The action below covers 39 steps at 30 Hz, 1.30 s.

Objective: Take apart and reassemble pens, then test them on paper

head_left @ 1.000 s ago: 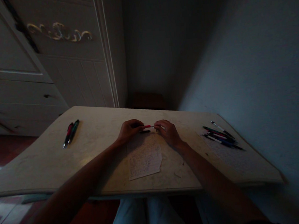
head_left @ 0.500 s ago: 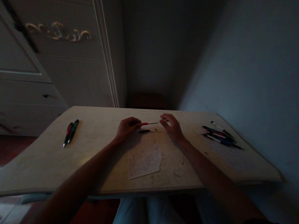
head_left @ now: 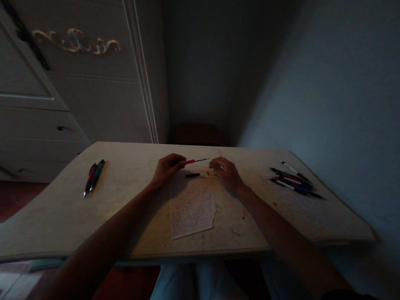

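My left hand (head_left: pixel 169 167) is closed around a red pen part (head_left: pixel 190 161), held just above the table. A thin dark refill-like rod (head_left: pixel 201 159) with a pale tip points from it toward my right hand. My right hand (head_left: pixel 225 172) is low over the table near that tip, its fingers curled together; anything between them is too small to make out. Below the pen part lies a short black pen piece (head_left: pixel 192 175). Tiny brownish bits (head_left: pixel 207 172) are beside my right fingertips. Nearer to me is a handwritten paper sheet (head_left: pixel 193 211) with a torn edge.
Two pens (head_left: pixel 93 177) lie together on the left of the pale table (head_left: pixel 134 162). At the right, a pile of several pens (head_left: pixel 291 179) rests partly over another written sheet (head_left: pixel 303 208). A wall (head_left: pixel 357 108) borders the right side; a cabinet (head_left: pixel 105 102) stands behind left.
My right hand has lowered toward the table and its fingers have curled in. My left hand has shifted slightly left and up with the pen part. Another small bit shows near my right fingers.
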Available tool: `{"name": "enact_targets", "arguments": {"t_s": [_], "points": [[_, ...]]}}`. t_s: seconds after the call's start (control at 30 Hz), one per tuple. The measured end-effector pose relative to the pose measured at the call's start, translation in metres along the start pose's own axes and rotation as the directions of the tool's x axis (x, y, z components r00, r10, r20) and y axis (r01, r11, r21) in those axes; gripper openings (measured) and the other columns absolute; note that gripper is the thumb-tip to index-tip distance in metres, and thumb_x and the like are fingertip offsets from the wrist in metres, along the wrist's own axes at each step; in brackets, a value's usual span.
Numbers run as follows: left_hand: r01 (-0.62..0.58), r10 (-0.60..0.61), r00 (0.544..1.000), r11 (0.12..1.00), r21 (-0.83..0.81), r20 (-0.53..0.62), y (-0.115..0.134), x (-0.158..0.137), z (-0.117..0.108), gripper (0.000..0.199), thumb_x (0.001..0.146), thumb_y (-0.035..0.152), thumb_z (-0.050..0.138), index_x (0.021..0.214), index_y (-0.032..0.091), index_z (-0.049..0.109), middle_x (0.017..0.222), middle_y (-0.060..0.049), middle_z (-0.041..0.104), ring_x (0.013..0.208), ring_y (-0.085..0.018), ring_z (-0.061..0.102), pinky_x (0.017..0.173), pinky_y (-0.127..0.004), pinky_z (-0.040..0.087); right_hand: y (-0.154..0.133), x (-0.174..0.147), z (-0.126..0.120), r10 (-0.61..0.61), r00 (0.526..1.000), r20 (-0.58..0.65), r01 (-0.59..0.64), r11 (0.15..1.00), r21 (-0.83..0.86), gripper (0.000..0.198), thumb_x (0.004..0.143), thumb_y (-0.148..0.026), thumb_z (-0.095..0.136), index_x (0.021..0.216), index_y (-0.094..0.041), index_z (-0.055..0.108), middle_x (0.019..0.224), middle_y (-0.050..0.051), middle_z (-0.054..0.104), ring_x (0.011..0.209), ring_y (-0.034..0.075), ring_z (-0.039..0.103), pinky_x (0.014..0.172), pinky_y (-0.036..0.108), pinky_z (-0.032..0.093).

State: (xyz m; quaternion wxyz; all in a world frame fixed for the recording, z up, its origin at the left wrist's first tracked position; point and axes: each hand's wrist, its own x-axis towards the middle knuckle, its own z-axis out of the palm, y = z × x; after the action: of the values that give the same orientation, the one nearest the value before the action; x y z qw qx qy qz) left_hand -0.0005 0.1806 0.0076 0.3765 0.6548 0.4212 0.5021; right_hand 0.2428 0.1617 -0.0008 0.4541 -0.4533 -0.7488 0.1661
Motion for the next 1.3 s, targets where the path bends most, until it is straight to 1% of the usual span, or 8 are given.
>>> {"name": "enact_targets", "arguments": {"t_s": [0.17, 0.23, 0.37, 0.57, 0.9, 1.0, 1.1, 1.3], "points": [[-0.028, 0.028, 1.0, 0.998, 0.055, -0.002, 0.002, 0.0, 0.0, 0.034, 0.073, 0.05, 0.07, 0.084, 0.018, 0.07, 0.085, -0.007, 0.072, 0.082, -0.022, 0.065, 0.077, -0.034, 0.051, 0.005, -0.001, 0.01, -0.127, 0.981, 0.146, 0.14, 0.987, -0.081, 0.025, 0.091, -0.042, 0.06, 0.101, -0.022, 0.073, 0.108, 0.009, 0.07, 0.105, 0.024, 0.062, 0.096, 0.042, 0.047], [-0.019, 0.019, 1.0, 0.998, 0.066, 0.0, 0.002, 0.001, 0.001, 0.037, 0.072, 0.053, 0.071, 0.084, 0.018, 0.07, 0.086, -0.008, 0.073, 0.083, -0.022, 0.065, 0.077, -0.033, 0.051, 0.006, -0.002, 0.014, -0.154, 0.969, 0.194, 0.179, 0.976, -0.124, 0.027, 0.087, -0.038, 0.066, 0.109, -0.023, 0.072, 0.117, 0.011, 0.067, 0.111, 0.025, 0.061, 0.098, 0.044, 0.047], [-0.002, 0.002, 1.0, 0.999, 0.035, 0.002, 0.0, 0.0, 0.002, 0.044, 0.069, 0.057, 0.073, 0.086, 0.017, 0.07, 0.086, -0.008, 0.073, 0.082, -0.023, 0.066, 0.076, -0.033, 0.052, 0.005, -0.002, 0.021, -0.162, 0.956, 0.245, 0.215, 0.954, -0.208, 0.023, 0.084, -0.031, 0.071, 0.105, -0.023, 0.075, 0.12, 0.012, 0.066, 0.112, 0.027, 0.061, 0.097, 0.046, 0.047], [0.001, -0.002, 1.0, 0.999, 0.043, 0.016, -0.003, 0.001, 0.002, 0.042, 0.068, 0.054, 0.074, 0.088, 0.017, 0.07, 0.088, -0.008, 0.073, 0.082, -0.023, 0.066, 0.077, -0.034, 0.052, -0.002, -0.002, 0.021, -0.157, 0.964, 0.213, 0.199, 0.96, -0.196, 0.006, 0.082, -0.02, 0.072, 0.087, -0.021, 0.075, 0.112, 0.011, 0.068, 0.11, 0.026, 0.061, 0.095, 0.045, 0.048], [-0.013, 0.016, 0.999, 0.996, 0.086, -0.039, 0.0, 0.001, -0.002, 0.031, 0.071, 0.041, 0.073, 0.09, 0.017, 0.07, 0.089, -0.008, 0.073, 0.082, -0.022, 0.066, 0.077, -0.035, 0.053, 0.004, 0.002, 0.012, -0.083, 0.992, 0.091, 0.089, 0.994, -0.067, 0.009, 0.088, -0.024, 0.061, 0.083, -0.021, 0.068, 0.106, 0.009, 0.068, 0.104, 0.023, 0.061, 0.095, 0.042, 0.046], [-0.003, 0.008, 0.999, 0.996, 0.092, -0.051, 0.002, 0.001, -0.002, 0.028, 0.071, 0.037, 0.074, 0.09, 0.017, 0.07, 0.088, -0.008, 0.073, 0.082, -0.021, 0.066, 0.077, -0.034, 0.053, 0.006, 0.003, 0.008, -0.022, 1.0, 0.021, 0.022, 1.0, -0.01, 0.011, 0.088, -0.029, 0.058, 0.087, -0.021, 0.066, 0.101, 0.008, 0.069, 0.1, 0.023, 0.063, 0.094, 0.04, 0.047], [-0.012, 0.019, 0.997, 0.995, 0.097, -0.073, 0.003, 0.001, -0.002, 0.024, 0.071, 0.034, 0.073, 0.088, 0.018, 0.069, 0.088, -0.007, 0.073, 0.081, -0.02, 0.066, 0.076, -0.034, 0.054, 0.008, 0.005, 0.002, 0.106, 0.992, -0.071, -0.099, 0.99, 0.1, 0.017, 0.087, -0.036, 0.057, 0.09, -0.021, 0.064, 0.093, 0.005, 0.07, 0.09, 0.021, 0.066, 0.085, 0.037, 0.05], [-0.03, 0.041, 0.994, 0.993, 0.111, -0.105, 0.003, 0.002, -0.004, 0.022, 0.073, 0.032, 0.072, 0.089, 0.017, 0.068, 0.087, -0.007, 0.073, 0.079, -0.02, 0.067, 0.076, -0.034, 0.054, 0.017, 0.013, -0.015, 0.38, 0.908, -0.176, -0.287, 0.872, 0.397, 0.027, 0.078, -0.045, 0.065, 0.084, -0.019, 0.059, 0.075, 0.002, 0.068, 0.071, 0.019, 0.071, 0.062, 0.029, 0.052]]}}
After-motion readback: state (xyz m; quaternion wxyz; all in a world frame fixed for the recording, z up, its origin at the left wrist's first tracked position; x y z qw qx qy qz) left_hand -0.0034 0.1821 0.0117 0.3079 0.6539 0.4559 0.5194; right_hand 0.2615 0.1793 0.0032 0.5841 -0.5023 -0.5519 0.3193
